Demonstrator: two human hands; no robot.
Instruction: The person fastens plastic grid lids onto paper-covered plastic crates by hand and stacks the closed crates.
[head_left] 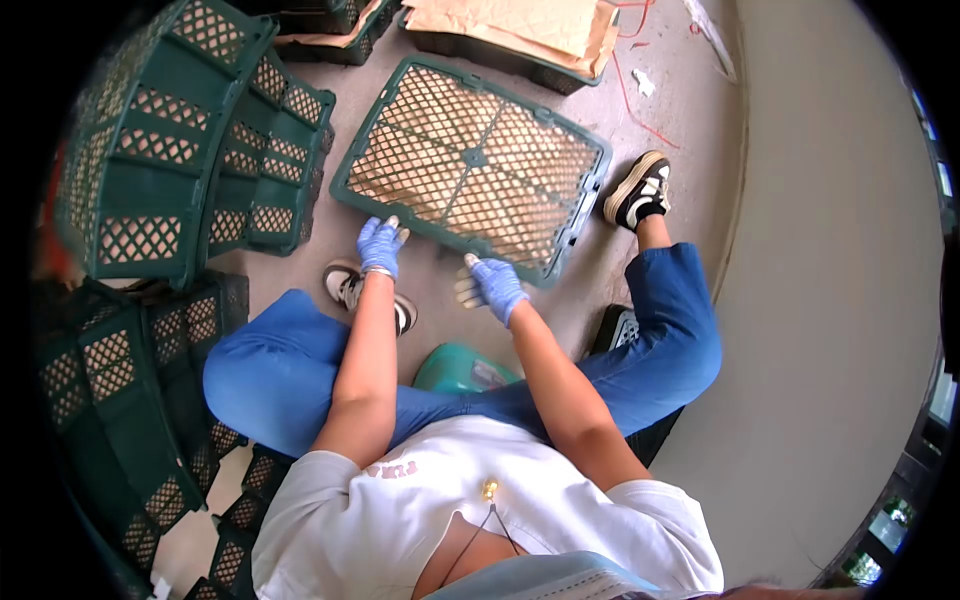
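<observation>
A dark green plastic crate (473,157) lies on the floor in front of me, its lattice face up, with brown paper or cardboard showing through the holes. Its right part is slightly blurred. My left hand (378,247), in a blue glove with pale fingertips, is at the crate's near rim. The thumb seems to touch the rim, and no firm grip shows. My right hand (490,283), gloved the same way, is just off the near rim further right. Its fingers are loosely bent, the thumb stands apart, and nothing is visible in it.
Large green crates (165,140) are stacked at the left, with more crates (110,370) below them. Behind stands a crate topped with brown paper (520,30). A teal object (455,368) sits between my legs. Red string (630,100) lies near the wall (830,250) at right.
</observation>
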